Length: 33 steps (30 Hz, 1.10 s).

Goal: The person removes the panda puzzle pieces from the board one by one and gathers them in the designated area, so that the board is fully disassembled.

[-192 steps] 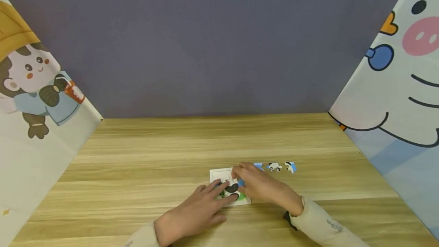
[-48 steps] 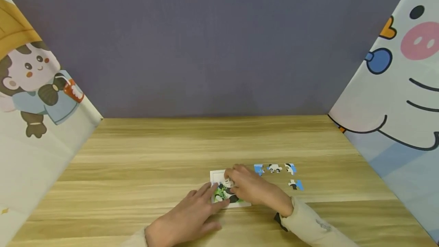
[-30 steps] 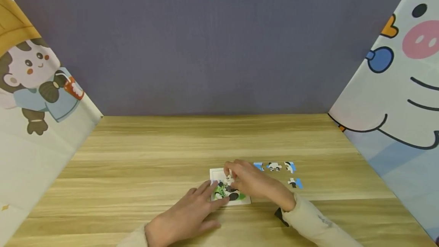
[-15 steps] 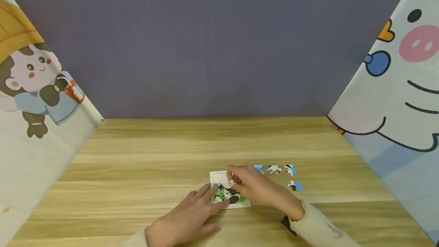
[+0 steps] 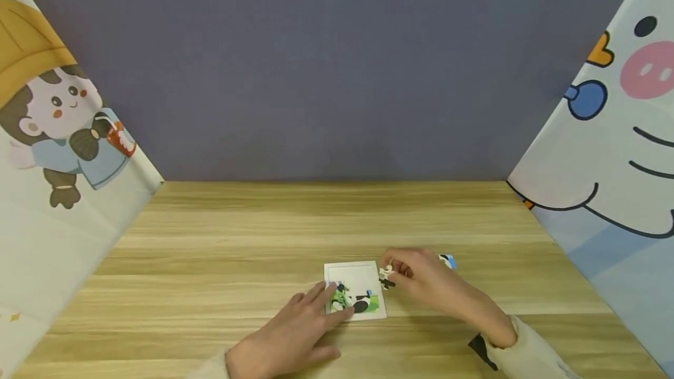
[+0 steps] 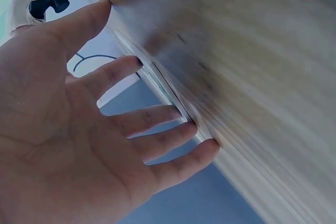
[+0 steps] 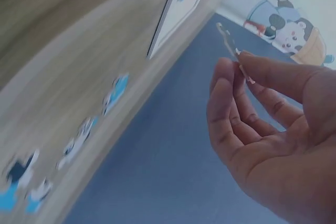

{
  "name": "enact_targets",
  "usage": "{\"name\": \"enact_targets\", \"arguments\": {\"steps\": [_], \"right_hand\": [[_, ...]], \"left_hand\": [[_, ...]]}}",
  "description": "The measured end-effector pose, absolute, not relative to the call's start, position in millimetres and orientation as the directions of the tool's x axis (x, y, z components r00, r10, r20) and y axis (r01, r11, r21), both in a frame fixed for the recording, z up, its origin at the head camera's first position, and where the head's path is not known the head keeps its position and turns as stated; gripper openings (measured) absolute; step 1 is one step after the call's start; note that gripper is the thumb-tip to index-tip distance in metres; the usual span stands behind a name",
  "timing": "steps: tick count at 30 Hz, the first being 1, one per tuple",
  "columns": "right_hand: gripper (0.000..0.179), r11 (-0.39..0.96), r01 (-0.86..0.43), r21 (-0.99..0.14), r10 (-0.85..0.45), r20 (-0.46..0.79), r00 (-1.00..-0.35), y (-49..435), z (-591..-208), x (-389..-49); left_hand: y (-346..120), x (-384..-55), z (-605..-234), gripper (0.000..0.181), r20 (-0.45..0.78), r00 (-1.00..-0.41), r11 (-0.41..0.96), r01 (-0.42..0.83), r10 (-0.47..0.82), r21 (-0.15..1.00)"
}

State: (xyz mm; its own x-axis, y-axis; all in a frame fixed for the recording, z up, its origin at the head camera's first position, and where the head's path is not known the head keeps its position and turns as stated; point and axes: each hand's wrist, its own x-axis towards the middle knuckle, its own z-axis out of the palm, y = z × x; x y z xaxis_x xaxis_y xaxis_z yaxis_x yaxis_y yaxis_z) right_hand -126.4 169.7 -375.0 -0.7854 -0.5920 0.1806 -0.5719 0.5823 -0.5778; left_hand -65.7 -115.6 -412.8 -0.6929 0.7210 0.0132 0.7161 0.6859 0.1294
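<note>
A square white puzzle tray (image 5: 353, 272) lies on the table, its lower part filled with green, black and white panda pieces (image 5: 363, 304) and its upper part bare. My left hand (image 5: 289, 330) rests its spread fingertips on the tray's left and lower side; in the left wrist view the fingers (image 6: 163, 140) reach the tray's edge. Just right of the tray, my right hand (image 5: 434, 278) pinches a black-and-white jigsaw piece (image 5: 387, 277) between thumb and fingers. That piece (image 7: 227, 38) shows nearly edge-on, off the table, in the right wrist view.
Several loose blue, black and white jigsaw pieces (image 7: 77, 142) lie on the wooden table to the right. In the head view the right hand hides most of them, leaving one piece (image 5: 448, 261) in sight. A grey panel (image 5: 337, 75) stands behind the table, with cartoon-printed side walls.
A blue-edged piece came to lie on the table at right earlier. Since then my right hand has lifted another piece from the tray and moved right with it. My left hand has stayed put.
</note>
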Motion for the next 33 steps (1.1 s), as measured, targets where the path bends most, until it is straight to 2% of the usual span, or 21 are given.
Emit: {"name": "enact_targets", "arguments": {"steps": [3,7,19,27,33], "right_hand": [[0.024,0.619,-0.544,-0.567,-0.553,0.177,-0.814,178.2,-371.1,-124.7],[0.020,0.644,-0.507,-0.573,-0.514,0.167,-0.841,192.3,-368.6,-121.8],[0.020,0.686,-0.529,-0.500,-0.462,0.262,-0.847,235.8,-368.6,-139.5],[0.016,0.667,-0.467,-0.580,-0.496,0.122,-0.860,244.6,-388.5,-150.6],[0.016,0.679,-0.447,-0.582,-0.521,0.047,-0.853,243.6,-402.6,-153.4]], "left_hand": [[-116.3,-64.6,-413.1,0.062,0.007,-0.700,0.693,0.708,0.714,0.137],[-116.3,-63.5,-411.9,0.063,-0.017,-0.708,0.701,0.696,0.706,0.156],[-115.3,-64.3,-411.5,0.062,0.023,-0.696,0.686,0.712,0.718,0.149],[-115.0,-64.4,-411.6,0.062,0.027,-0.690,0.681,0.719,0.723,0.140],[-114.8,-63.5,-411.7,0.062,0.023,-0.694,0.684,0.715,0.720,0.145]]}}
